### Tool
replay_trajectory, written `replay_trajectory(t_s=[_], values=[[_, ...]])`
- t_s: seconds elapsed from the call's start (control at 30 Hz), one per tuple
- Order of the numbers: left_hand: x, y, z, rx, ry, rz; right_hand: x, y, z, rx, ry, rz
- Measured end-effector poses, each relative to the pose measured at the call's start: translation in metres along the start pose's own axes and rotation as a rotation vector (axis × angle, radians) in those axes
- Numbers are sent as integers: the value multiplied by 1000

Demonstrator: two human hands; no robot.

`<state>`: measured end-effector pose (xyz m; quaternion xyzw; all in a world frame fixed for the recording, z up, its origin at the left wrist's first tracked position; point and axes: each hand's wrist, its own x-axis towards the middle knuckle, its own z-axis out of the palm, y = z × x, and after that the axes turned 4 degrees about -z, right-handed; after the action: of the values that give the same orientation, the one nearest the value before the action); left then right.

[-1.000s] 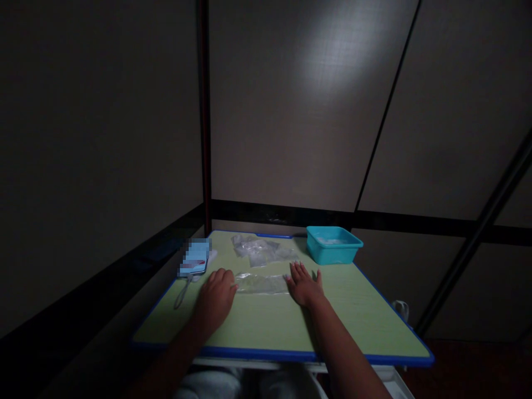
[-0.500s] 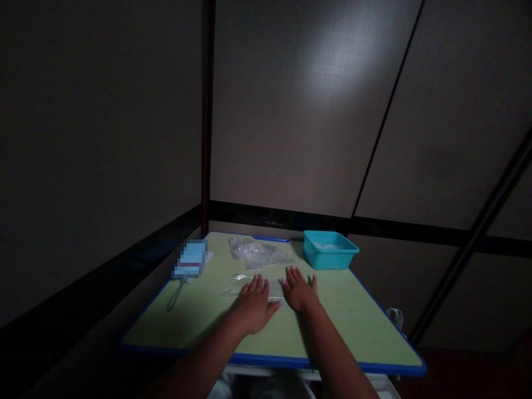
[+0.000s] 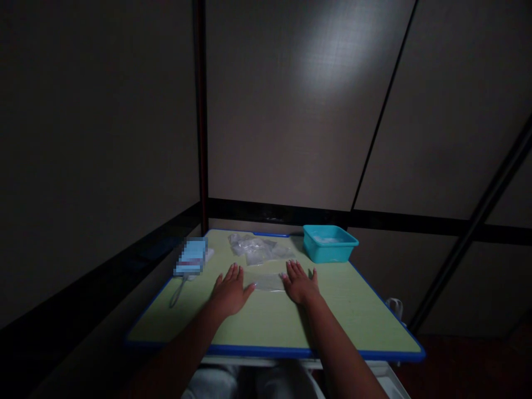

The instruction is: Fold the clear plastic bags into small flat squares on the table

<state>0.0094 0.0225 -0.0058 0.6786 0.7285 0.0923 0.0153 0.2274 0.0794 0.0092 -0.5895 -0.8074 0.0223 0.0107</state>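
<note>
A clear plastic bag (image 3: 268, 281) lies flat on the light green table (image 3: 266, 321), between my two hands. My left hand (image 3: 231, 291) is spread palm down at the bag's left end, its thumb towards the middle. At the bag's right end my right hand (image 3: 300, 282) rests flat with fingers stretched out. Neither hand is closed on anything. Beyond them lies a crumpled pile of clear plastic bags (image 3: 257, 249).
A turquoise basin (image 3: 330, 245) with something pale inside stands at the back right. On the left lies a blurred light-blue item (image 3: 192, 257) with a cord loop (image 3: 178, 292). Walls (image 3: 282, 111) rise behind and left of the table.
My left hand has slid left over the bag, widening the space between my hands. My right hand has stayed about in place. The view has shifted slightly.
</note>
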Motion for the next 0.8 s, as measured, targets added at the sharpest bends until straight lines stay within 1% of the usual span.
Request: replay_trajectory(t_s=[0.13,0.23,0.33,0.43,0.5,0.57,0.6,0.67,0.7,0.77,0.8], values=[[-1,0,0,2,-1,-16,1,2,2,5,4,-5],[-3,4,-3,13,63,-5,2,3,6,11,40,-20],[-4,15,-9,2,131,87,1,1,7,8,64,-24],[-4,32,-14,-42,114,188,-2,-2,1,-13,72,2],[-1,43,-14,-69,91,229,-6,-5,-6,-45,139,49],[2,52,-12,-87,87,247,-10,-8,-13,-74,261,87],[3,54,-10,-93,97,251,-12,-9,-16,-83,319,81],[6,56,-6,-102,132,261,-16,-13,-19,-78,380,-10],[7,55,-4,-105,151,270,-18,-14,-19,-64,375,-83],[9,52,-1,-109,173,294,-19,-18,-16,-14,313,-230],[10,51,1,-109,166,301,-19,-19,-13,17,266,-282]])
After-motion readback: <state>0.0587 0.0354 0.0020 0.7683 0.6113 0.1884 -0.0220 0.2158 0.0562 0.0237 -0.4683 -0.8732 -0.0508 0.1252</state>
